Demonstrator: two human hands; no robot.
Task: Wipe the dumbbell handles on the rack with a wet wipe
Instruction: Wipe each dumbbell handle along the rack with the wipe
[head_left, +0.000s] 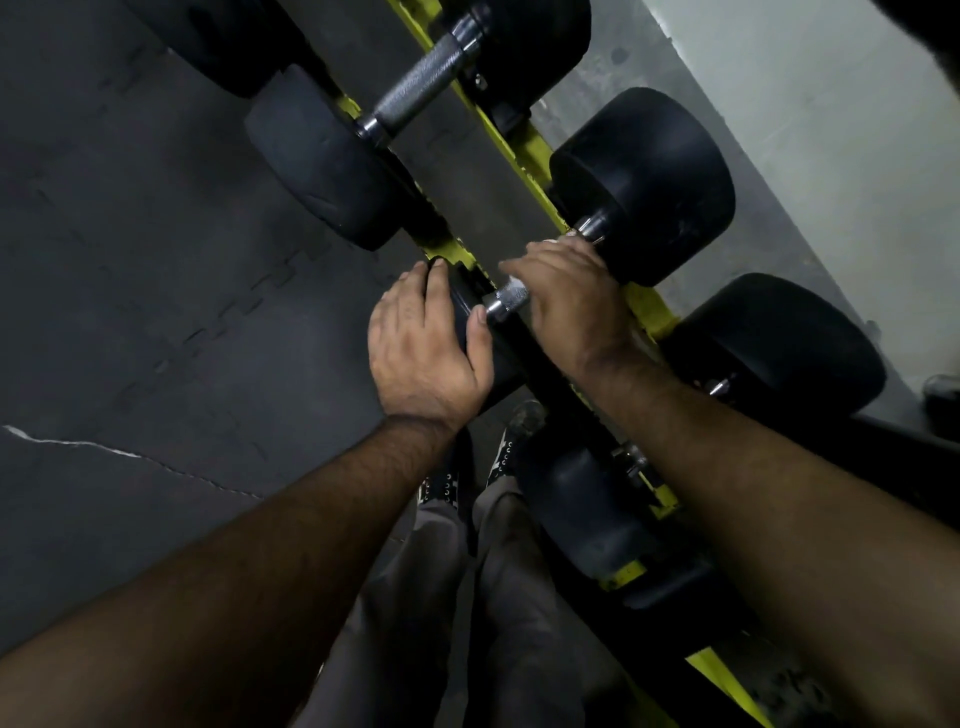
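Head view. Left hand (426, 343) cups the near black head (467, 332) of the middle dumbbell, fingers curled over its rim, thumb by the steel collar. Right hand (566, 301) wraps the handle (506, 300), fingers curled round it; a scrap of white wipe (514, 285) shows under the fingertips. Handle is knurled steel, mostly hidden by that hand. Heads are matte black rubber, round. Rack (524, 150) rails are yellow, running diagonally. Another dumbbell (415, 93) lies beyond the handle, its knurled bar bare. Dark tiled floor (130, 260) left of the rack; pale wall (831, 130) right. Grey trousers (498, 597) and shoes below the hands.
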